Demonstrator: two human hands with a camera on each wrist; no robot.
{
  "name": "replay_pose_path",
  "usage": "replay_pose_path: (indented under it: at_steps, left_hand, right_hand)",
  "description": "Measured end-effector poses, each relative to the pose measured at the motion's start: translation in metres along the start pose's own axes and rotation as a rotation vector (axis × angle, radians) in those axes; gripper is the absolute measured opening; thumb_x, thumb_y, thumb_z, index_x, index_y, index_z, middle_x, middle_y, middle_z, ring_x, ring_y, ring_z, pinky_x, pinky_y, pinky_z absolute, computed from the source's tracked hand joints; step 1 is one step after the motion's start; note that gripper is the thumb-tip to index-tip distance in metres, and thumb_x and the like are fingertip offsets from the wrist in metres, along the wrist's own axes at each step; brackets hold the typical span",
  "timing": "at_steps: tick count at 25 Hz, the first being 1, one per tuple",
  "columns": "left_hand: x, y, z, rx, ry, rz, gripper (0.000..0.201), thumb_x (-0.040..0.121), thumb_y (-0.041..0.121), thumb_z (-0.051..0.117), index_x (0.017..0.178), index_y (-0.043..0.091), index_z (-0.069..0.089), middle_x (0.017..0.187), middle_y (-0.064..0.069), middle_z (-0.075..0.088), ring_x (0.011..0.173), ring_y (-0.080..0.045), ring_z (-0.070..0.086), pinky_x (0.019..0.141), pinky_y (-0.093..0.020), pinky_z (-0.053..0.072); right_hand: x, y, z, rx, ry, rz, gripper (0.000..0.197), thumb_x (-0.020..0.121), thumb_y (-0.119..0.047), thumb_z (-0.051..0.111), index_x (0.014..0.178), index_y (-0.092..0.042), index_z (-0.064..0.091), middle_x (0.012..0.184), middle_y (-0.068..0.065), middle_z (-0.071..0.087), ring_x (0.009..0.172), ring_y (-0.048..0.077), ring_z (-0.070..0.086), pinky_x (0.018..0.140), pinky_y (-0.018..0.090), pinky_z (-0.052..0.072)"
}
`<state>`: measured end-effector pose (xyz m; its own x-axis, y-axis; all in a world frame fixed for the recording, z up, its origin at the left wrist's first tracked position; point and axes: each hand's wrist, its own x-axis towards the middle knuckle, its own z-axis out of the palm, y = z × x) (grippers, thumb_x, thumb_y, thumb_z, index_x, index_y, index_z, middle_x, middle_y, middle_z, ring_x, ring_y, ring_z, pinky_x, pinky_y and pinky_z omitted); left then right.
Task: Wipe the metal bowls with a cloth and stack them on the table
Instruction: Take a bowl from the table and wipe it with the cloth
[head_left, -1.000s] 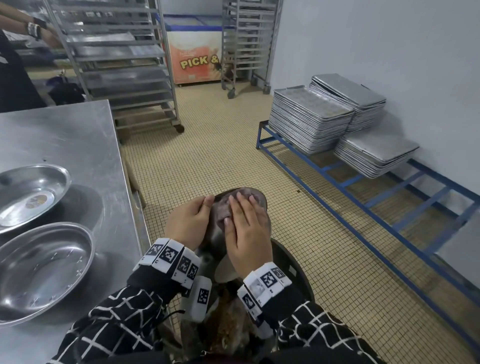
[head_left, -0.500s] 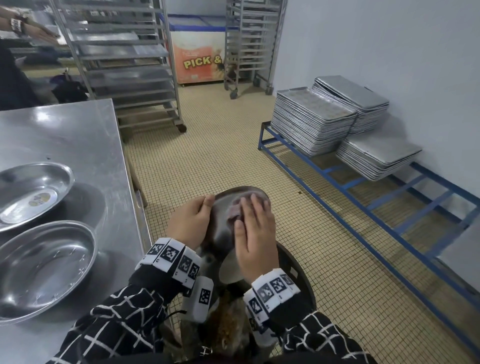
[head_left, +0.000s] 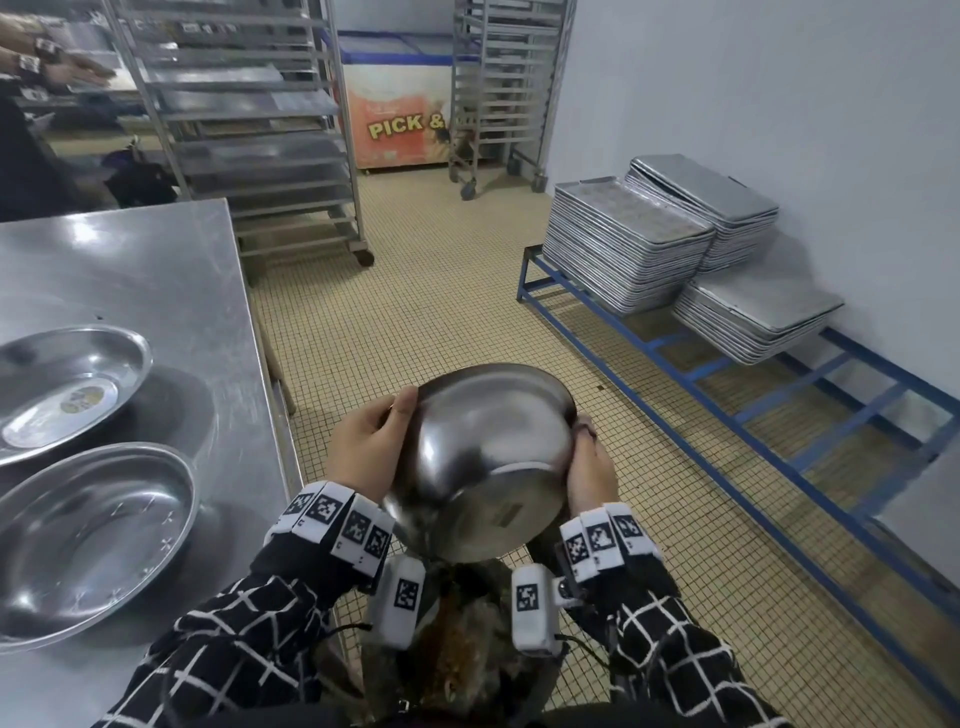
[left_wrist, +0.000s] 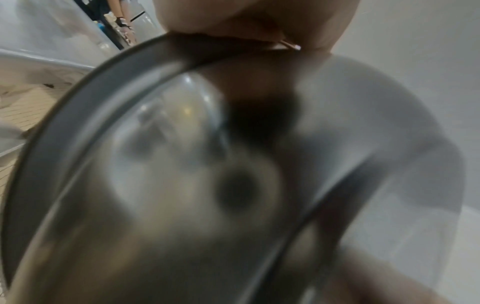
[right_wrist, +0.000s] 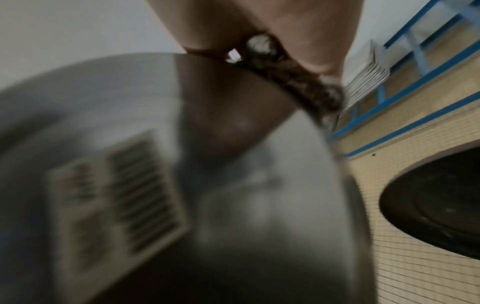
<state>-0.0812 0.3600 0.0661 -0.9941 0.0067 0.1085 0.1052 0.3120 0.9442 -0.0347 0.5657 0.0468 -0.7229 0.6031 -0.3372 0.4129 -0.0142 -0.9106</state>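
Observation:
I hold a round metal bowl (head_left: 483, 457) in the air with both hands, tilted so that its flat base faces me. My left hand (head_left: 371, 447) grips the left rim, thumb on the outside. My right hand (head_left: 589, 467) grips the right rim with a dark cloth (head_left: 584, 430) pinched against it. The right wrist view shows the cloth (right_wrist: 293, 78) between my fingers and the bowl (right_wrist: 182, 164). The left wrist view is filled by the blurred bowl (left_wrist: 182, 164). Two shallow metal bowls (head_left: 67, 384) (head_left: 88, 535) lie side by side on the steel table (head_left: 171, 270) at my left.
A black tub (right_wrist: 436, 205) stands on the tiled floor below my hands. A low blue rack (head_left: 779, 405) with stacks of metal trays (head_left: 623, 249) runs along the right wall. Wheeled tray racks (head_left: 260, 130) stand behind the table. Another person's hands (head_left: 52, 67) show at far left.
The bowl has come up and turned so its base faces me. My right hand has left off pressing flat inside it and moved to the right rim with the cloth.

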Motion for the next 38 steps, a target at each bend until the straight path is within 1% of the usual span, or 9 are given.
replay_pose_path:
  at_steps: [4, 10, 13, 18, 21, 25, 30, 34, 38]
  left_hand:
    - [0.000, -0.003, -0.003, -0.159, 0.016, -0.101, 0.032, 0.089, 0.048, 0.049, 0.077, 0.026, 0.068, 0.069, 0.004, 0.067, 0.068, -0.014, 0.062, 0.061, -0.023, 0.049]
    - [0.009, -0.023, -0.005, 0.018, -0.009, -0.029, 0.019, 0.100, 0.033, 0.041, 0.104, 0.022, 0.055, 0.090, 0.006, 0.061, 0.083, -0.014, 0.059, 0.078, -0.036, 0.051]
    - [0.006, -0.015, -0.004, 0.031, -0.182, 0.000, 0.019, 0.098, 0.031, 0.044, 0.114, 0.026, 0.052, 0.089, 0.004, 0.067, 0.080, -0.009, 0.065, 0.069, -0.024, 0.052]
    - [0.000, -0.001, 0.016, 0.317, -0.292, 0.166, 0.016, 0.095, 0.041, 0.048, 0.096, 0.032, 0.061, 0.076, 0.010, 0.067, 0.073, -0.005, 0.062, 0.065, -0.019, 0.047]
    - [0.002, 0.000, 0.024, 0.500, -0.247, 0.198, 0.038, 0.097, 0.041, 0.044, 0.064, 0.023, 0.050, 0.061, 0.007, 0.055, 0.061, -0.012, 0.051, 0.056, -0.024, 0.032]
    - [0.007, -0.001, 0.019, 0.496, -0.167, 0.086, 0.042, 0.098, 0.044, 0.040, 0.061, 0.025, 0.047, 0.061, 0.007, 0.054, 0.061, -0.012, 0.050, 0.053, -0.025, 0.029]
    - [0.006, 0.018, 0.021, 0.358, -0.129, 0.073, 0.043, 0.099, 0.045, 0.037, 0.062, 0.026, 0.050, 0.060, 0.008, 0.055, 0.059, -0.010, 0.050, 0.054, -0.025, 0.030]
    - [0.006, 0.028, 0.022, 0.313, -0.106, 0.153, 0.043, 0.098, 0.045, 0.039, 0.064, 0.024, 0.054, 0.061, 0.008, 0.058, 0.062, -0.012, 0.054, 0.056, -0.027, 0.036]
    - [0.014, 0.021, 0.013, 0.213, -0.051, 0.108, 0.051, 0.098, 0.044, 0.040, 0.065, 0.007, 0.053, 0.055, 0.001, 0.047, 0.058, -0.019, 0.044, 0.060, -0.036, 0.037]
  right_hand:
    - [-0.005, 0.000, -0.017, -0.028, -0.085, -0.059, 0.037, 0.100, -0.048, 0.029, 0.101, -0.022, 0.055, 0.083, -0.008, 0.057, 0.081, 0.013, 0.055, 0.055, 0.018, 0.033]
    - [0.010, 0.004, -0.018, -0.138, -0.019, -0.296, 0.028, 0.100, -0.039, 0.037, 0.102, -0.020, 0.057, 0.093, -0.007, 0.060, 0.092, 0.014, 0.057, 0.074, 0.024, 0.039]
    - [0.013, -0.007, -0.013, -0.385, -0.042, -0.560, 0.015, 0.099, -0.018, 0.043, 0.099, -0.015, 0.058, 0.100, -0.004, 0.060, 0.097, 0.012, 0.054, 0.076, 0.012, 0.037]
    - [-0.001, -0.017, 0.014, -0.834, -0.162, -0.839, 0.023, 0.098, -0.019, 0.041, 0.113, -0.011, 0.056, 0.117, 0.001, 0.056, 0.110, 0.016, 0.040, 0.096, 0.027, 0.034]
    - [-0.008, -0.015, 0.016, -0.679, -0.125, -0.872, 0.022, 0.097, -0.018, 0.045, 0.115, -0.010, 0.056, 0.120, 0.002, 0.051, 0.111, 0.015, 0.041, 0.097, 0.024, 0.038]
    - [-0.027, -0.007, 0.010, -0.403, -0.019, -0.893, 0.027, 0.091, -0.011, 0.055, 0.117, -0.011, 0.049, 0.123, 0.002, 0.040, 0.105, 0.009, 0.046, 0.083, 0.004, 0.042]
    - [-0.058, 0.012, 0.023, -0.686, -0.034, -1.023, 0.041, 0.092, -0.036, 0.037, 0.128, -0.022, 0.050, 0.140, 0.000, 0.040, 0.139, 0.022, 0.026, 0.117, 0.042, 0.019]
    - [-0.046, -0.003, 0.024, -0.666, 0.160, -0.919, 0.051, 0.097, -0.047, 0.022, 0.138, -0.028, 0.045, 0.147, -0.004, 0.038, 0.142, 0.021, 0.022, 0.117, 0.043, 0.017]
    - [-0.015, -0.004, 0.003, -0.222, 0.050, -0.516, 0.049, 0.100, -0.044, 0.025, 0.135, -0.019, 0.049, 0.137, 0.000, 0.049, 0.128, 0.018, 0.043, 0.107, 0.043, 0.037]
